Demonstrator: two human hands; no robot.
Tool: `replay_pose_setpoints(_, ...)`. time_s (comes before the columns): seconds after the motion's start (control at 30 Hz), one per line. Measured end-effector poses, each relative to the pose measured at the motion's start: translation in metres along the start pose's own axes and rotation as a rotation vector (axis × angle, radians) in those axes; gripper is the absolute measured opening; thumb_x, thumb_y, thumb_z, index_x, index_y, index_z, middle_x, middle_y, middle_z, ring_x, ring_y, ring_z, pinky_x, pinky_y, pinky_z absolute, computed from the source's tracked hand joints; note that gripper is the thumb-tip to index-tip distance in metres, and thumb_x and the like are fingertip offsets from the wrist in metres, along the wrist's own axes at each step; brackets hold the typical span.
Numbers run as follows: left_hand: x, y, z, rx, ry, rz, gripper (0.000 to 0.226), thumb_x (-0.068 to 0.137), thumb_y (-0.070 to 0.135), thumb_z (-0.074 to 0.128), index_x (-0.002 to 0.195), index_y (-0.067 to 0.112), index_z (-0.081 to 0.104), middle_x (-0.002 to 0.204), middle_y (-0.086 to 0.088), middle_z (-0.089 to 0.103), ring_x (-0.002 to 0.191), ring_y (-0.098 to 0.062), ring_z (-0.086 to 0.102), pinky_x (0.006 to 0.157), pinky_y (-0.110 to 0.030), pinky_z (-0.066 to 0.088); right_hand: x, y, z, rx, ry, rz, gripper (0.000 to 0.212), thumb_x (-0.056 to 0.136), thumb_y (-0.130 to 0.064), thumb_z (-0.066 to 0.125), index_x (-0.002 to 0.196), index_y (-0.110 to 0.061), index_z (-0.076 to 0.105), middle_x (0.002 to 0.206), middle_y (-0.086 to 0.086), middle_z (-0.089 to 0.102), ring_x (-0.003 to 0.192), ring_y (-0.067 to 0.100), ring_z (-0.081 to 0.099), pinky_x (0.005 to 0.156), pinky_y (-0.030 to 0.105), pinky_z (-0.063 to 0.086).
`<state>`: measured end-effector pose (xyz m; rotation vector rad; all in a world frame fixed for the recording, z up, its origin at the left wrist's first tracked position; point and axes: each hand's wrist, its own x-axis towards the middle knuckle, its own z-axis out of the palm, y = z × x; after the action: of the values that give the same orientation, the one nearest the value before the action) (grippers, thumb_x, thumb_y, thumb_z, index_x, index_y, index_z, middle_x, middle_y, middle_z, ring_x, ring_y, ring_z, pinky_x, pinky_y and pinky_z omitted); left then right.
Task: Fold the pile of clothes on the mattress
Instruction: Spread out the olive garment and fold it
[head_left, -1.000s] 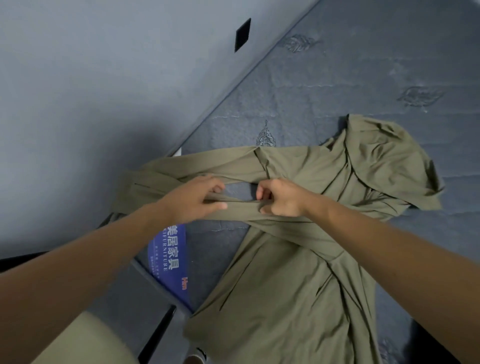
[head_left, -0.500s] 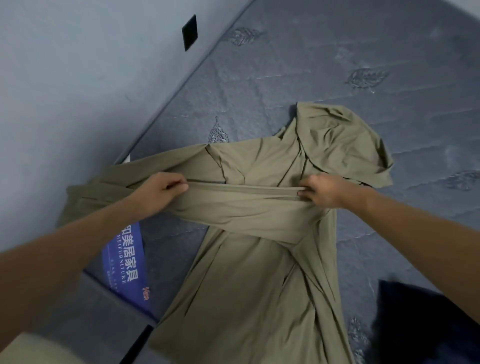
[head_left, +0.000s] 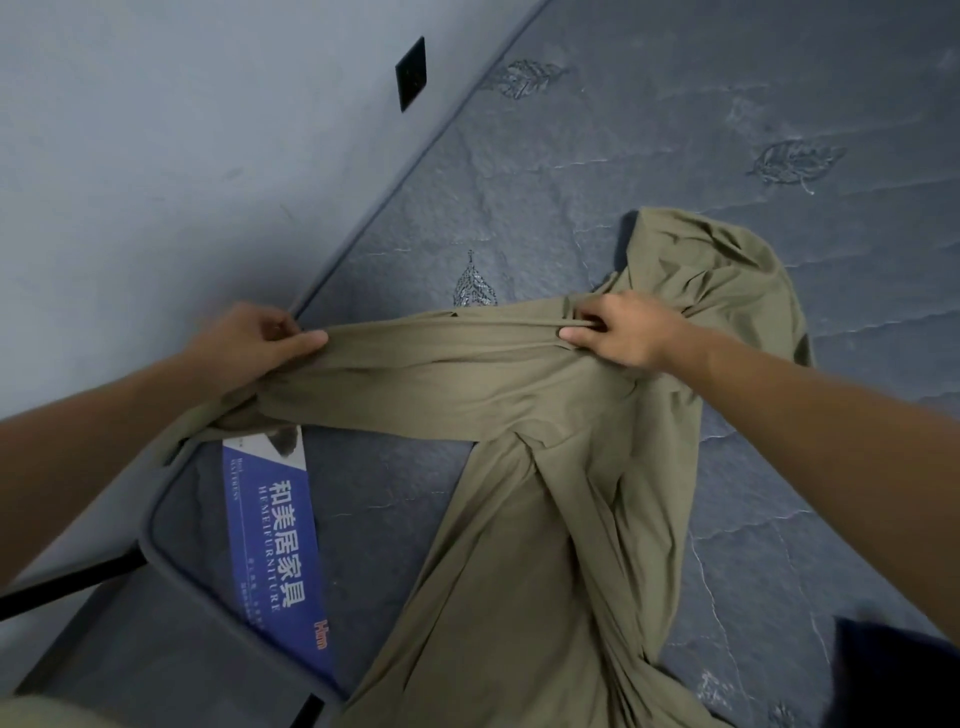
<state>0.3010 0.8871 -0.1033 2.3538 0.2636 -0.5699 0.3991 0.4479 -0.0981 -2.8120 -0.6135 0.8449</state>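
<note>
Hands (head_left: 621, 330) pinch olive garment (head_left: 519, 519); label (head_left: 280, 545) reads "HEMEIFURNITURE".

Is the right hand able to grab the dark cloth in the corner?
Probably not yet: the right hand is gripping the olive garment, and the dark cloth lies nearer the person, unobstructed.

garment (head_left: 545, 519) on mattress (head_left: 649, 156) | label (head_left: 275, 530) left of it | wall (head_left: 156, 156) left

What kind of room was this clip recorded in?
Probably a bedroom: a bare grey quilted mattress with a blue furniture-brand label lies against a plain wall, with an olive garment spread on it.
</note>
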Motion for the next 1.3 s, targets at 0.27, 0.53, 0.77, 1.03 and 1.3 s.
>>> replay_pose_setpoints(0.27, -0.002, -0.039, -0.006, 0.083, -0.044, 0.014, 0.016, 0.097, 0.015, 0.070, 0.081, 0.015, 0.072, 0.076, -0.006, 0.074, 0.081, -0.030, 0.070, 0.075, -0.031, 0.047, 0.009, 0.012, 0.001, 0.029, 0.085, -0.036, 0.039, 0.107, -0.043, 0.050, 0.096, -0.012, 0.071, 0.088, 0.011, 0.070, 0.086, 0.033, 0.064, 0.073, 0.036, 0.043)
replay_pose_setpoints(0.53, 0.006, 0.000, 0.019, 0.403, 0.151, 0.358, 0.031, 0.090, 0.042, 0.060, 0.110, 0.019, 0.067, 0.104, -0.003, 0.057, 0.100, -0.027, 0.053, 0.086, -0.044, 0.047, 0.014, 0.007, 0.017, 0.061, 0.064, -0.004, 0.033, 0.098, -0.055, 0.060, 0.091, -0.023, 0.054, 0.079, 0.000, 0.057, 0.084, 0.030, 0.061, 0.069, 0.036, 0.039)
replay_pose_setpoints(0.77, 0.041, 0.158, 0.132, 0.103, 0.067, 0.497, 0.036, 0.097, 0.041, 0.065, 0.122, 0.016, 0.065, 0.114, 0.003, 0.056, 0.112, -0.018, 0.053, 0.099, -0.038, 0.046, -0.029, 0.037, 0.012, 0.022, 0.289, -0.102, 0.061, 0.082, -0.051, 0.074, 0.129, -0.019, 0.051, 0.122, 0.004, 0.051, 0.113, 0.028, 0.051, 0.097, 0.043, 0.045)
replay_pose_setpoints(1.03, 0.063, 0.240, 0.198, 0.146, -0.116, 0.387, 0.043, 0.089, 0.047, 0.075, 0.123, 0.022, 0.066, 0.124, -0.001, 0.066, 0.118, -0.023, 0.058, 0.103, -0.043, 0.046, -0.101, 0.144, 0.005, -0.250, 0.181, -0.014, 0.128, 0.062, -0.055, 0.085, 0.163, -0.027, 0.012, 0.151, 0.004, 0.033, 0.134, 0.029, 0.038, 0.112, 0.048, 0.034)
replay_pose_setpoints(1.3, 0.066, 0.249, 0.200, 0.185, -0.032, 0.359, 0.010, 0.101, 0.020, 0.063, 0.097, 0.013, 0.069, 0.095, -0.001, 0.069, 0.093, -0.025, 0.064, 0.075, -0.034, 0.042, -0.123, 0.196, 0.016, -0.242, 0.032, -0.017, 0.152, 0.062, -0.053, 0.092, 0.160, -0.039, -0.023, 0.171, 0.002, -0.011, 0.159, 0.030, -0.005, 0.126, 0.060, 0.018)
